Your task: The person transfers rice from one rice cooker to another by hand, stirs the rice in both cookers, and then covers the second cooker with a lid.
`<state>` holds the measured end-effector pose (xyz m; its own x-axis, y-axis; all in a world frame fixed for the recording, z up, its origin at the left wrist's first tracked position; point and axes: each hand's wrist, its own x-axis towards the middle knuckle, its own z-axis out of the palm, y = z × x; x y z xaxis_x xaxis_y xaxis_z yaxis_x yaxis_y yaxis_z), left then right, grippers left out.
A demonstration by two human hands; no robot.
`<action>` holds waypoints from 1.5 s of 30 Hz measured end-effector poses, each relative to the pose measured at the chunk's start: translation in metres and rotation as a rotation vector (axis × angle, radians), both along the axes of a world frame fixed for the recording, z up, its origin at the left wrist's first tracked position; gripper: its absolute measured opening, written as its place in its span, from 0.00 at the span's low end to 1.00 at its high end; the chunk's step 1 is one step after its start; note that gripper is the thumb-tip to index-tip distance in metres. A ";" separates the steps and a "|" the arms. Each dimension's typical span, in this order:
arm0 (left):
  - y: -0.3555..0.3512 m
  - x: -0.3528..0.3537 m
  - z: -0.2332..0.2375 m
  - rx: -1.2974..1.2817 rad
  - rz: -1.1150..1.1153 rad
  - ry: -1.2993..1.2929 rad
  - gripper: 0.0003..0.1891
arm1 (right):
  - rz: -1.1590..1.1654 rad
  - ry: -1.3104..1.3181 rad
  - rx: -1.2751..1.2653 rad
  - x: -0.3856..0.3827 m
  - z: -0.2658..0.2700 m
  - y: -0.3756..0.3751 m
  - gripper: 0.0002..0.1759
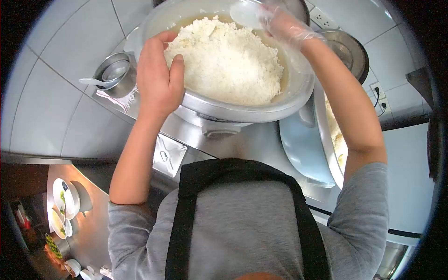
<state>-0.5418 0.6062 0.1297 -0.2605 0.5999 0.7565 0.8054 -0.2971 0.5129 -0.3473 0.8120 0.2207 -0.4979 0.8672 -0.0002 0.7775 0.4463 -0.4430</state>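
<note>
A large rice cooker (252,111) holds a heaped mound of white cooked rice (224,60). My bare left hand (161,77) grips its near left rim, thumb and fingers curved over the edge beside the rice. At the far right of the pot is my right hand (287,25), in a clear plastic glove and smeared by motion. It appears closed around the handle of a pale rice paddle (246,13), whose blade is over the far edge of the rice. The fingers on the handle are not sharp.
Left of the cooker, a metal pot (126,74) with a bowl and white spoon (95,82) stands on a striped cloth (119,99). On the right is a second rice container (322,135), with a round metal lid (345,53) behind. White dishes (65,198) sit on a lower-left counter.
</note>
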 end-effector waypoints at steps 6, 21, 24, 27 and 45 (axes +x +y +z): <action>0.000 -0.005 -0.012 0.066 0.142 -0.038 0.26 | -0.013 -0.324 0.422 -0.038 -0.084 0.102 0.25; 0.003 -0.005 -0.008 -0.020 0.143 -0.129 0.29 | 0.287 -0.148 0.268 -0.154 -0.163 0.089 0.28; 0.003 -0.006 -0.009 -0.014 0.128 -0.124 0.29 | 0.490 0.059 0.133 -0.144 -0.132 0.037 0.26; 0.005 -0.007 -0.011 0.004 0.118 -0.120 0.29 | 0.563 -0.033 -0.005 -0.140 -0.130 0.010 0.30; 0.009 -0.012 -0.014 0.065 0.144 -0.094 0.26 | 1.183 -1.084 0.613 -0.018 -0.087 -0.049 0.11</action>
<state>-0.5539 0.6149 0.1159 -0.4114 0.5021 0.7607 0.7914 -0.2174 0.5714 -0.3654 0.7625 0.1340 -0.8144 0.0590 -0.5773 -0.2674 0.8448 0.4635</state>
